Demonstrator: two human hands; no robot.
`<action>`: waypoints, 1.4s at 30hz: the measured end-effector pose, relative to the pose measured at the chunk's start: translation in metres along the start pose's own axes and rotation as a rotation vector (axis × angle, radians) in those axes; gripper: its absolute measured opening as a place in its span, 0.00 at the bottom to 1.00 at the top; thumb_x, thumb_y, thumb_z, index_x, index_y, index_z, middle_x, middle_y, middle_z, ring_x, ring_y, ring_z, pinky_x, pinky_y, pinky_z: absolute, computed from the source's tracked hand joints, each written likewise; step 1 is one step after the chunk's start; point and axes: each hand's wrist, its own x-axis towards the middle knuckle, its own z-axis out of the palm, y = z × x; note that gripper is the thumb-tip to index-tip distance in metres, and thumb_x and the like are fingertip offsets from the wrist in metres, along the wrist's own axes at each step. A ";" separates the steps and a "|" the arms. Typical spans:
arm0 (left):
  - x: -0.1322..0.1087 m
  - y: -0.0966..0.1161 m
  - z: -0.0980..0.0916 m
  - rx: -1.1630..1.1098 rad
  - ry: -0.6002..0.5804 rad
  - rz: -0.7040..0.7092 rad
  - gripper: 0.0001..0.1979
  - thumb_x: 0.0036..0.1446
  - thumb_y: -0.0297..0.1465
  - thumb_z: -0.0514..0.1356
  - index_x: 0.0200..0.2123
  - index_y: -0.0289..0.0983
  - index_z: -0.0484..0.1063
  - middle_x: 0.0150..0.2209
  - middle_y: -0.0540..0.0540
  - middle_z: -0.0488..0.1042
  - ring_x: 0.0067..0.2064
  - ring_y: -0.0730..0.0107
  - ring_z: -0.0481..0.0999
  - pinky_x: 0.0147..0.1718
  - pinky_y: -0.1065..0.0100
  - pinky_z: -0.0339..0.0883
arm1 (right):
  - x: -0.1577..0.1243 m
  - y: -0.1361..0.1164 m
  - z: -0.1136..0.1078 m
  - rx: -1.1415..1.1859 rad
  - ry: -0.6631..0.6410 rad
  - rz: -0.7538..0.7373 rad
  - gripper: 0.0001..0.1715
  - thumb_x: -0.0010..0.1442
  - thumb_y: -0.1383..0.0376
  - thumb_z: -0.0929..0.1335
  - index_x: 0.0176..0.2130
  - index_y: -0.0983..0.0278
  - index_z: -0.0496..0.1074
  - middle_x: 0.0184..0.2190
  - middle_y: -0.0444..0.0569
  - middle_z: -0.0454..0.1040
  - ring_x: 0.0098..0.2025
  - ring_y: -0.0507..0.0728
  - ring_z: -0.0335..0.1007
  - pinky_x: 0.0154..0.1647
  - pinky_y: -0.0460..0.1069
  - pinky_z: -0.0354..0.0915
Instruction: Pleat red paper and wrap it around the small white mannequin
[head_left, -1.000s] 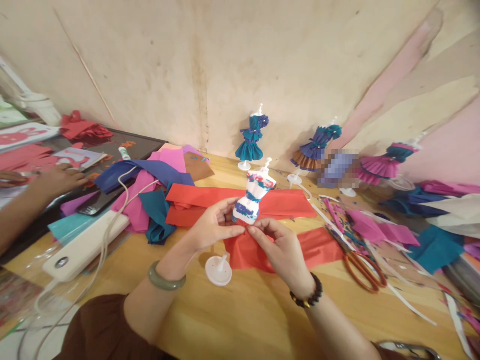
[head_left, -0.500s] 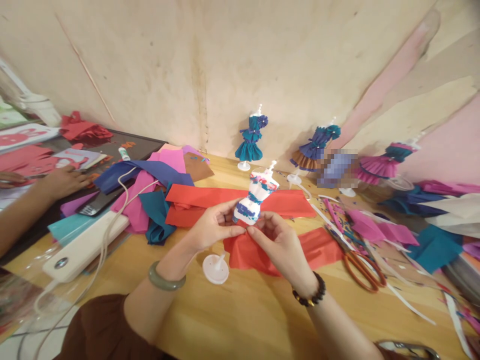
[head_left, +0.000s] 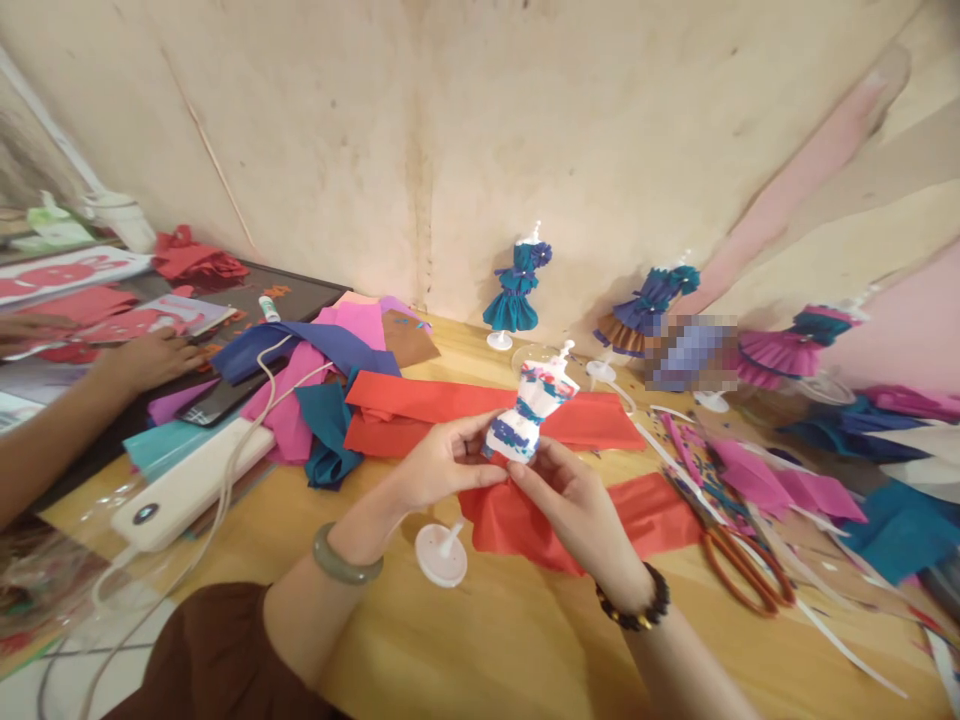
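A small white dress form (head_left: pixel 531 408), with patches of blue, teal and red stuck to it, tilts to the right between my hands. My left hand (head_left: pixel 439 462) is closed around its lower left side, thumb in front and fingertips partly hidden behind. At its lower edge, my right hand (head_left: pixel 574 500) pinches the top of a red crepe paper strip (head_left: pixel 517 525). The strip hangs below the form and spreads rightward over the table. Below my left hand, the form's round white stand (head_left: pixel 441 556) leans on the tabletop.
Three dressed forms stand by the wall, the nearest in teal (head_left: pixel 514 290). Orange-handled scissors (head_left: pixel 750 575) lie right among paper scraps. Folded red paper (head_left: pixel 480 410) lies behind my hands. Left are a white power strip (head_left: pixel 195 480), cables, a phone (head_left: pixel 206 405) and another person's hands (head_left: pixel 154 360).
The whole view has shifted, so everything sits slightly further right and lower. My hands keep the same hold on the form and red paper.
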 end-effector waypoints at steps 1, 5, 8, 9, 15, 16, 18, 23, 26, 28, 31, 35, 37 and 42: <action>0.000 0.000 0.000 0.006 -0.006 0.005 0.28 0.49 0.29 0.70 0.54 0.36 0.72 0.47 0.41 0.77 0.47 0.63 0.76 0.48 0.65 0.68 | -0.001 0.001 0.000 -0.037 0.009 -0.005 0.19 0.60 0.53 0.70 0.47 0.61 0.72 0.44 0.52 0.79 0.48 0.61 0.74 0.50 0.56 0.69; -0.001 -0.001 -0.002 0.018 -0.019 0.021 0.27 0.49 0.30 0.70 0.54 0.37 0.72 0.47 0.41 0.77 0.47 0.61 0.76 0.48 0.63 0.68 | -0.002 0.004 -0.001 -0.152 0.042 -0.015 0.23 0.60 0.52 0.69 0.50 0.61 0.70 0.48 0.53 0.77 0.48 0.62 0.74 0.51 0.57 0.69; 0.000 -0.004 -0.003 -0.007 -0.024 0.034 0.27 0.49 0.30 0.70 0.54 0.37 0.72 0.48 0.41 0.77 0.49 0.60 0.75 0.50 0.61 0.67 | -0.001 0.005 -0.003 -0.154 0.066 -0.005 0.29 0.58 0.50 0.71 0.54 0.60 0.68 0.48 0.54 0.77 0.48 0.62 0.74 0.49 0.57 0.70; 0.001 -0.005 -0.003 -0.019 -0.034 0.043 0.27 0.49 0.30 0.70 0.54 0.38 0.72 0.48 0.41 0.76 0.50 0.60 0.75 0.51 0.61 0.66 | 0.000 0.005 -0.004 -0.142 0.064 0.000 0.31 0.57 0.49 0.71 0.55 0.60 0.68 0.48 0.54 0.77 0.48 0.62 0.75 0.48 0.56 0.71; 0.003 -0.013 0.000 -0.051 -0.017 0.085 0.32 0.46 0.27 0.71 0.55 0.39 0.67 0.48 0.41 0.76 0.47 0.64 0.76 0.46 0.65 0.68 | -0.002 -0.003 -0.005 -0.056 0.006 -0.027 0.28 0.58 0.50 0.71 0.53 0.59 0.69 0.49 0.54 0.77 0.49 0.62 0.74 0.48 0.56 0.71; 0.003 -0.014 0.001 -0.051 -0.005 0.085 0.32 0.46 0.27 0.71 0.55 0.39 0.66 0.47 0.42 0.76 0.46 0.65 0.76 0.44 0.65 0.68 | -0.003 -0.005 -0.004 -0.075 0.013 -0.028 0.27 0.58 0.50 0.71 0.52 0.59 0.69 0.50 0.53 0.76 0.49 0.62 0.73 0.49 0.56 0.70; 0.003 -0.013 0.003 -0.041 0.010 0.097 0.30 0.45 0.26 0.71 0.51 0.38 0.66 0.44 0.44 0.76 0.43 0.67 0.76 0.42 0.66 0.67 | -0.004 -0.007 -0.003 -0.141 0.035 -0.025 0.25 0.59 0.51 0.71 0.51 0.60 0.70 0.51 0.53 0.76 0.50 0.61 0.73 0.49 0.56 0.70; 0.003 -0.008 0.005 0.015 0.029 0.153 0.22 0.45 0.24 0.71 0.43 0.36 0.68 0.40 0.46 0.74 0.42 0.68 0.75 0.42 0.65 0.67 | -0.005 -0.006 -0.001 -0.193 0.067 -0.051 0.22 0.59 0.51 0.70 0.49 0.60 0.71 0.48 0.51 0.77 0.48 0.61 0.74 0.48 0.55 0.70; 0.003 -0.008 0.003 0.014 0.049 0.174 0.23 0.44 0.25 0.71 0.44 0.36 0.69 0.41 0.45 0.74 0.42 0.69 0.75 0.42 0.65 0.67 | -0.001 -0.004 -0.002 -0.177 0.062 -0.072 0.24 0.58 0.50 0.70 0.49 0.60 0.71 0.49 0.51 0.77 0.50 0.61 0.73 0.51 0.56 0.69; 0.003 -0.009 0.001 -0.002 0.056 0.174 0.23 0.44 0.26 0.71 0.45 0.36 0.70 0.41 0.45 0.74 0.42 0.68 0.75 0.43 0.64 0.67 | 0.002 -0.005 -0.002 -0.162 0.038 -0.082 0.25 0.58 0.49 0.70 0.49 0.61 0.72 0.51 0.52 0.76 0.53 0.62 0.72 0.54 0.57 0.67; 0.003 -0.008 -0.003 -0.047 0.082 0.161 0.22 0.46 0.31 0.72 0.45 0.36 0.72 0.40 0.45 0.76 0.43 0.67 0.75 0.45 0.63 0.67 | 0.008 -0.007 0.000 -0.151 0.002 -0.102 0.26 0.59 0.49 0.70 0.50 0.61 0.72 0.53 0.52 0.75 0.55 0.62 0.70 0.57 0.57 0.65; 0.005 -0.005 -0.008 -0.125 0.154 0.183 0.22 0.45 0.38 0.72 0.43 0.35 0.76 0.41 0.44 0.78 0.44 0.66 0.76 0.47 0.63 0.66 | 0.016 -0.011 0.008 -0.129 0.007 -0.153 0.25 0.59 0.49 0.70 0.50 0.60 0.72 0.54 0.52 0.75 0.55 0.62 0.70 0.57 0.56 0.65; 0.005 -0.004 -0.010 -0.180 0.181 0.171 0.23 0.45 0.42 0.72 0.40 0.34 0.76 0.38 0.44 0.78 0.40 0.68 0.76 0.44 0.64 0.67 | 0.018 -0.013 0.011 -0.128 -0.015 -0.157 0.25 0.59 0.49 0.69 0.50 0.60 0.72 0.53 0.52 0.75 0.55 0.62 0.70 0.57 0.57 0.65; 0.004 -0.003 -0.011 -0.205 0.270 0.177 0.25 0.48 0.46 0.69 0.43 0.36 0.70 0.38 0.47 0.74 0.33 0.72 0.76 0.37 0.67 0.69 | 0.021 -0.017 0.005 -0.082 -0.039 -0.135 0.25 0.59 0.49 0.70 0.51 0.60 0.72 0.53 0.51 0.75 0.57 0.62 0.69 0.59 0.57 0.63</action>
